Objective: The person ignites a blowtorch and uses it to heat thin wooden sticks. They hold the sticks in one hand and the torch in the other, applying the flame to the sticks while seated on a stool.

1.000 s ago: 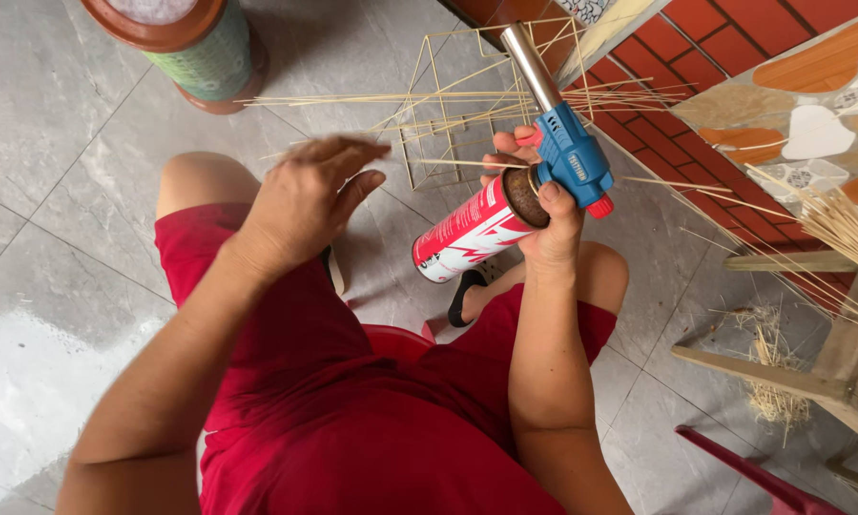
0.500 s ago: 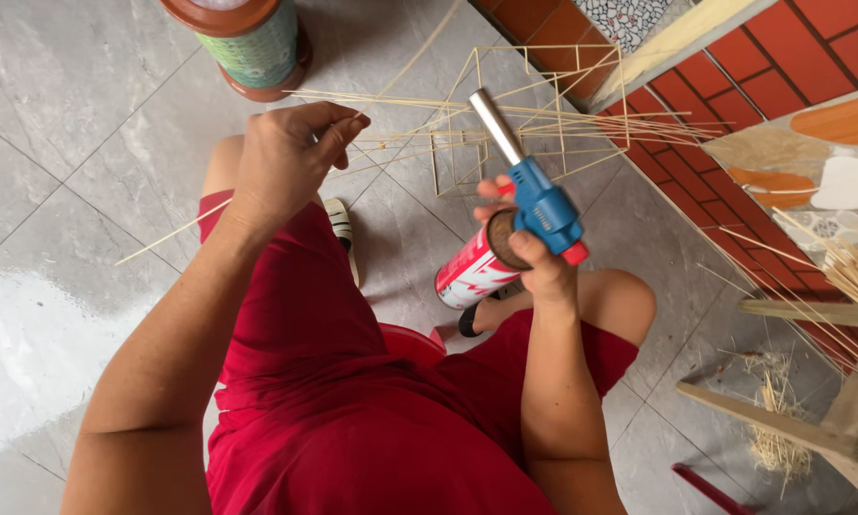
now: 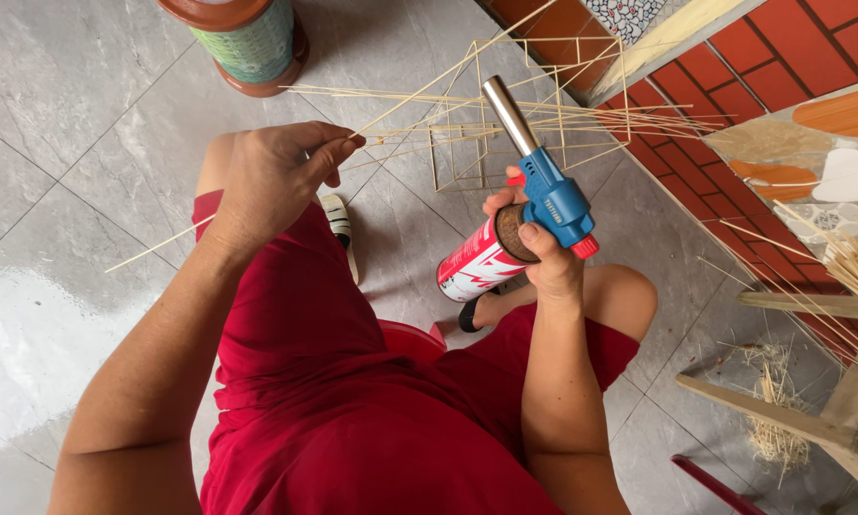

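Fingers [image 3: 319,153] of your left hand [image 3: 271,176] pinch a thin bamboo stick [image 3: 257,195], its middle hidden inside the grip; your right hand [image 3: 543,257] wraps the blue-headed torch [image 3: 543,195], covering the red-and-white canister's [image 3: 476,262] top, above your knees

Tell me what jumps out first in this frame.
The blue-headed gas torch with a silver nozzle on a red-and-white canister stands out, held in the right hand at centre. The left hand pinches a thin pale bamboo stick running toward the upper right. Behind both, an open box frame of thin bamboo sticks sits on the grey tiled floor.
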